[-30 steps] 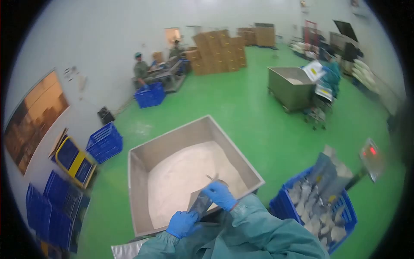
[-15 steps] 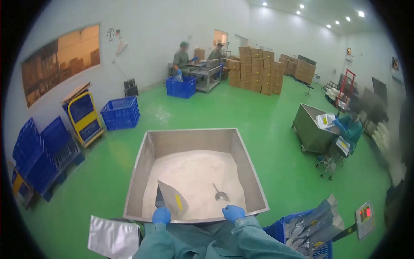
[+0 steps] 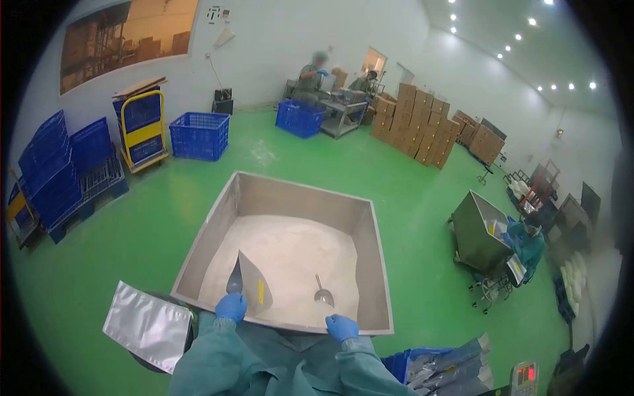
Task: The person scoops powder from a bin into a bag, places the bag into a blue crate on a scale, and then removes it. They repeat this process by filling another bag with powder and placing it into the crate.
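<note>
A metal bin (image 3: 300, 188) holds white powder (image 3: 284, 234). A silver bag (image 3: 249, 280) with a yellow label stands in the powder at the bin's near left, its mouth partly open. My left hand (image 3: 231, 307), blue-gloved, is closed on the bag's near edge, by the rim. My right hand (image 3: 342, 327), also gloved, is closed at the near rim, right of the bag, its fingers curled over the metal. A metal scoop (image 3: 323, 297) lies in the powder just beyond my right hand.
Flat silver bags (image 3: 148, 327) lie at the lower left. A blue crate (image 3: 399, 363) of bags and a red-lit scale display (image 3: 526, 374) are at the lower right. Blue crates (image 3: 200, 135), stacked cartons (image 3: 416, 125), a second metal bin (image 3: 479, 234) and several people are farther off.
The view has turned and tilted, so the room and bin appear rotated. Both hands keep their places by the near rim. The seated co-worker at the back has raised a hand.
</note>
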Demonstrator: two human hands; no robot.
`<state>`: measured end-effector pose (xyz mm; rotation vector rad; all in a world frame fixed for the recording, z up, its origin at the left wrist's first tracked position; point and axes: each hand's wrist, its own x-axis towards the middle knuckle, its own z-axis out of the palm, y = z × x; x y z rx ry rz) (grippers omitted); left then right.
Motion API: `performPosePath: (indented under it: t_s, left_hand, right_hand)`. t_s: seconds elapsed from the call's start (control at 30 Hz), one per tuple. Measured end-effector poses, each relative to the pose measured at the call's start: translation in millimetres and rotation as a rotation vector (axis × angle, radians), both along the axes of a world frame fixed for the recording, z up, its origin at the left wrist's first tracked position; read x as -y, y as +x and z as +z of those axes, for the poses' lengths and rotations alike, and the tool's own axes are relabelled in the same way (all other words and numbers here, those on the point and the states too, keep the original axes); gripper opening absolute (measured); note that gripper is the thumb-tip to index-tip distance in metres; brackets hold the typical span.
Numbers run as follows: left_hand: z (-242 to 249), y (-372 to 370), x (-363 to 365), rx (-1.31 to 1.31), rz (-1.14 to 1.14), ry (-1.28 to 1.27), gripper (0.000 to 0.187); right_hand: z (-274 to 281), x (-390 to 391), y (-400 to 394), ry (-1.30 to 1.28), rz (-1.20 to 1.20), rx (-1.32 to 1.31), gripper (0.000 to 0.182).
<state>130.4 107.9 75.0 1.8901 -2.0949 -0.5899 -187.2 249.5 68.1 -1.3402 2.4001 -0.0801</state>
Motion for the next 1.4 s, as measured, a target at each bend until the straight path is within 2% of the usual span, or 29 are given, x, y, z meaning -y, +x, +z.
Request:
performPosePath:
  t_s: [0.43,0.53,0.77,1.4]
  left_hand:
    - [-19.0,4.5,8.7,0.033,-0.075,0.044,0.034]
    - [-7.6,3.8,4.7,-0.011,-0.095,0.103,0.034]
    - [-5.7,-0.1,6.2,0.016,-0.038,0.043,0.033]
    - [0.1,1.8,2.8,0.011,-0.048,0.106,0.034]
  right_hand:
    - [1.2,4.1,-0.6,0.024,0.009,-0.017,0.046]
    - [3.0,1.5,-0.3,0.032,0.015,0.007,0.045]
    - [5.5,5.9,1.4,0.015,-0.012,-0.022,0.045]
    - [7.9,4.6,4.0,0.018,-0.022,-0.017,0.048]
